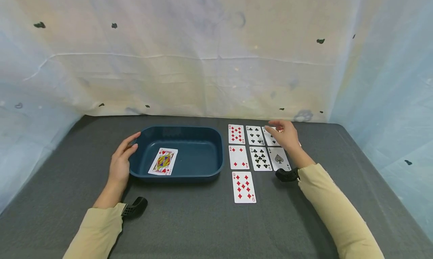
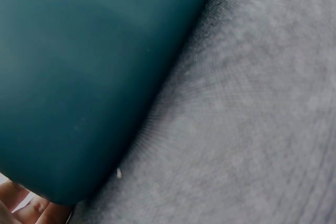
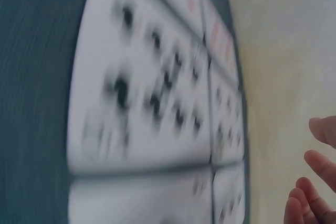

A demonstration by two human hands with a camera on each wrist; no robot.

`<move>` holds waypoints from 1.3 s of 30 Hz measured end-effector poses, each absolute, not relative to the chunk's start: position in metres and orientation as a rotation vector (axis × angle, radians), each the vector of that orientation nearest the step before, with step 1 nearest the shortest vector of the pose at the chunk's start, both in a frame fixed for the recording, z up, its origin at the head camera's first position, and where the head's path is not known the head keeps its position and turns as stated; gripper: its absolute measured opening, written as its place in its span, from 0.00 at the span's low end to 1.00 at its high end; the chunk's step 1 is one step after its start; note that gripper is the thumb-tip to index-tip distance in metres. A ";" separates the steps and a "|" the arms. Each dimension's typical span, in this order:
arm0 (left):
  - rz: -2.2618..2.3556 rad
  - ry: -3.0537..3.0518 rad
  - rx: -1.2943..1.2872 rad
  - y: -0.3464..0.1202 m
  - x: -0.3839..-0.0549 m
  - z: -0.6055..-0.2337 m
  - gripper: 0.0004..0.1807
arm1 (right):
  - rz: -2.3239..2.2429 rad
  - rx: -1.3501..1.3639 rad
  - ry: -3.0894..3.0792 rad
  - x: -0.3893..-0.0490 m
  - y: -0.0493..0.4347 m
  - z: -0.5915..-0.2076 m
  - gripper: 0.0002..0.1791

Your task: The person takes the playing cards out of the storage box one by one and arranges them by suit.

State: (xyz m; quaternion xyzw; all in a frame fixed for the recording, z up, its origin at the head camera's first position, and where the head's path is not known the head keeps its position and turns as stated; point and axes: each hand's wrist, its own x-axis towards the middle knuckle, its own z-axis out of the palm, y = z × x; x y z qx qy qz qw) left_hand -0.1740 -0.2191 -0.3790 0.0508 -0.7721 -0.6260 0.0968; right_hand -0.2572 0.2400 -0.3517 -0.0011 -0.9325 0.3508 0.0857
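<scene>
A dark blue tray [image 1: 189, 176] stands left of centre, with a jack of hearts [image 1: 163, 161] lying face up inside. My left hand [image 1: 119, 165] rests against its left side, straight fingers and thumb at the rim; the left wrist view has fingertips by the tray's corner. My right hand [image 1: 286, 135] hovers over the far right of the laid-out cards, fingers loosely spread and holding nothing. Beneath it a clubs card [image 1: 269, 139] is partly covered. Close by lie an ace of spades [image 1: 279, 159], a nine of clubs [image 1: 260, 159] and another clubs card [image 1: 255, 135].
On the left of the card layout, a column holds a diamonds card [image 1: 236, 134], a four of diamonds [image 1: 238, 157] and a nine of diamonds [image 1: 244, 187]. Grey cloth [image 1: 189, 225] covers the table. A pale curtain [image 1: 203, 74] hangs along the back and sides.
</scene>
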 end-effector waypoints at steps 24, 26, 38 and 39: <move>-1.821 -2.297 0.168 -0.217 -0.174 -0.377 0.24 | 1.488 0.469 -2.679 -0.231 0.087 -0.312 0.18; -1.808 -2.298 0.169 -0.217 -0.174 -0.378 0.24 | 1.500 0.455 -2.697 -0.228 0.073 -0.310 0.18; -1.816 -2.299 0.169 -0.214 -0.178 -0.380 0.24 | 1.654 0.376 -2.783 -0.215 0.010 -0.312 0.21; -1.820 -2.299 0.167 -0.213 -0.178 -0.380 0.24 | 1.665 0.370 -2.790 -0.215 0.006 -0.313 0.21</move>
